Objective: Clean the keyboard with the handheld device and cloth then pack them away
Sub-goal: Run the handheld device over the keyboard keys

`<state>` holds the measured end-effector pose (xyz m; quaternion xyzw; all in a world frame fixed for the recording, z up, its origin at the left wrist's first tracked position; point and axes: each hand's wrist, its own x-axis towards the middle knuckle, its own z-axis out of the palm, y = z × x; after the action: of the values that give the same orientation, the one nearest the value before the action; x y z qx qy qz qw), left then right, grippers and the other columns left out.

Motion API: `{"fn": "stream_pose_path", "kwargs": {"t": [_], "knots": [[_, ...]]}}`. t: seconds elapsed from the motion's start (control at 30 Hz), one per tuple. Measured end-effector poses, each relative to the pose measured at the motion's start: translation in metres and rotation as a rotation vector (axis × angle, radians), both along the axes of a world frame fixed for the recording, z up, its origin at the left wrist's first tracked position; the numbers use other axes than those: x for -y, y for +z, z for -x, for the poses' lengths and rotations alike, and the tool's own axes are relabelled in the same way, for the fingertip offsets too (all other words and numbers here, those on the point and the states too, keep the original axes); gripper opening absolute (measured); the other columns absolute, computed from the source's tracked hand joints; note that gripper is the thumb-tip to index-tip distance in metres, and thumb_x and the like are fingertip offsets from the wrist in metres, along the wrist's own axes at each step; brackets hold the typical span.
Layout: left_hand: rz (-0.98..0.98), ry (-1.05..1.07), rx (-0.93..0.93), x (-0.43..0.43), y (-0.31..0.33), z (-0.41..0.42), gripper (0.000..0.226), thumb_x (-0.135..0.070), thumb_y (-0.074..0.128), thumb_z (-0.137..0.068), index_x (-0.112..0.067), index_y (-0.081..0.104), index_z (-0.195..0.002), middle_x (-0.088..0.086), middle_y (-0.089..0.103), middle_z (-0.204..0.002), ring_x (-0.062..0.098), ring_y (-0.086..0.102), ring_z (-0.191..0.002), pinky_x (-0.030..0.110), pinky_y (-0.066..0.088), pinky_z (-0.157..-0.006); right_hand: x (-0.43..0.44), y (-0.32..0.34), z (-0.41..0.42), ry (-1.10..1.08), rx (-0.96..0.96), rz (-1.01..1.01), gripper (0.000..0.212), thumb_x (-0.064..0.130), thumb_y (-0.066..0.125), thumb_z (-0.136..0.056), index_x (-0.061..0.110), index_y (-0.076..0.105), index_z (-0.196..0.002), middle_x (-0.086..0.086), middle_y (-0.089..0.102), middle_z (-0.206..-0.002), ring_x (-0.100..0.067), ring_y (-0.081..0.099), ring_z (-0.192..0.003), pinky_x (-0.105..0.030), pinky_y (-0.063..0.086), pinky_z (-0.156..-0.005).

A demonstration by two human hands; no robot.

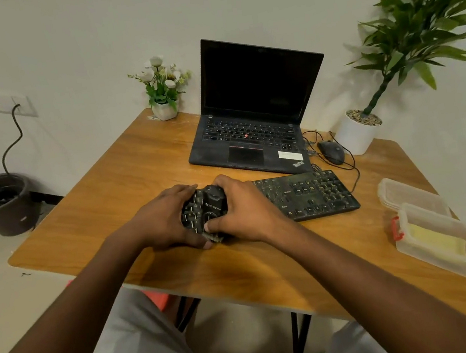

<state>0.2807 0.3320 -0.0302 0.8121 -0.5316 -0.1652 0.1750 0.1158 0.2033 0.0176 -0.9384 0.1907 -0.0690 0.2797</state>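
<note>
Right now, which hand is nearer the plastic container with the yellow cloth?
Right. The right hand grips the handheld device on its container side; the left hand holds the far side.

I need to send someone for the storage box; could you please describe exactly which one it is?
Start at the wooden table and go to its right edge, past the black keyboard. Two clear plastic pieces lie there: the open box is the nearer one, marked out by its red latch and something pale yellow inside.
</note>
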Motion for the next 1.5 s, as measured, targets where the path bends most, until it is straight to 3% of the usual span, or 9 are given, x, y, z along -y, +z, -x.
{"fn": "stream_pose_path", "kwargs": {"t": [0.27,0.47,0.6,0.77,0.97,1.13,1.27,1.5], "knots": [[-0.011,0.002,0.013,0.001,-0.001,0.0,0.152,-0.088,0.08,-0.045,-0.022,0.018,-0.166,-0.007,0.034,-0.161,0.017,0.035,-0.144,0.041,0.039,-0.117,0.012,0.003,0.003,-0.079,0.008,0.024,0.053,0.033,0.091,-0.072,0.025,0.056,-0.11,0.008,0.067,-0.095,-0.011,0.064,-0.084,-0.031,0.054,-0.065],[-0.022,0.008,0.011,0.002,0.002,0.001,0.147,-0.087,0.082,-0.044,-0.025,0.023,-0.164,-0.01,0.037,-0.156,0.016,0.039,-0.139,0.039,0.042,-0.111,0.001,0.0,-0.005,0.014,0.001,0.027,0.049,0.03,0.089,-0.074,0.024,0.055,-0.109,0.007,0.066,-0.093,-0.009,0.062,-0.08,-0.029,0.047,-0.059],[-0.035,0.022,0.032,0.004,0.001,0.002,0.148,-0.083,0.085,-0.047,-0.024,0.019,-0.165,-0.009,0.033,-0.161,0.017,0.036,-0.143,0.039,0.039,-0.116,0.013,0.001,0.006,0.035,-0.044,0.025,0.048,0.032,0.09,-0.072,0.024,0.056,-0.106,0.007,0.065,-0.092,-0.008,0.062,-0.08,-0.029,0.048,-0.058],[-0.05,0.032,0.026,0.005,0.001,0.003,0.148,-0.082,0.086,-0.048,-0.027,0.017,-0.166,-0.01,0.029,-0.164,0.016,0.032,-0.147,0.04,0.036,-0.118,0.028,0.001,0.005,-0.056,0.039,0.019,0.051,0.031,0.09,-0.075,0.024,0.055,-0.112,0.008,0.067,-0.099,-0.01,0.065,-0.086,-0.037,0.059,-0.07],[-0.044,0.047,0.022,0.004,0.001,0.002,0.149,-0.086,0.083,-0.044,-0.029,0.018,-0.165,-0.013,0.031,-0.162,0.015,0.034,-0.145,0.041,0.04,-0.115,0.025,0.0,-0.019,-0.057,0.092,-0.002,0.052,0.028,0.089,-0.077,0.024,0.053,-0.114,0.008,0.066,-0.095,-0.006,0.065,-0.082,-0.026,0.055,-0.062],[-0.024,0.04,-0.008,0.004,0.001,0.0,0.144,-0.086,0.083,-0.042,-0.033,0.024,-0.162,-0.014,0.038,-0.156,0.014,0.038,-0.141,0.043,0.043,-0.112,0.02,-0.001,-0.025,0.031,0.047,-0.023,0.048,0.033,0.089,-0.075,0.026,0.056,-0.109,0.009,0.066,-0.096,-0.009,0.064,-0.085,-0.039,0.059,-0.072],[-0.046,0.049,0.001,0.004,0.001,0.001,0.148,-0.083,0.085,-0.046,-0.031,0.014,-0.165,-0.011,0.027,-0.164,0.015,0.03,-0.147,0.042,0.036,-0.118,0.036,0.004,-0.02,0.047,-0.007,0.021,0.049,0.032,0.091,-0.074,0.024,0.057,-0.109,0.009,0.066,-0.096,-0.01,0.063,-0.085,-0.033,0.053,-0.068],[-0.054,0.066,0.008,0.003,0.0,0.001,0.151,-0.085,0.084,-0.045,-0.032,0.011,-0.165,-0.012,0.024,-0.167,0.015,0.028,-0.149,0.041,0.034,-0.119,0.041,0.005,-0.033,-0.048,0.055,0.044,0.054,0.024,0.091,-0.076,0.022,0.054,-0.115,0.006,0.068,-0.095,-0.008,0.067,-0.08,-0.04,0.063,-0.071]]}}
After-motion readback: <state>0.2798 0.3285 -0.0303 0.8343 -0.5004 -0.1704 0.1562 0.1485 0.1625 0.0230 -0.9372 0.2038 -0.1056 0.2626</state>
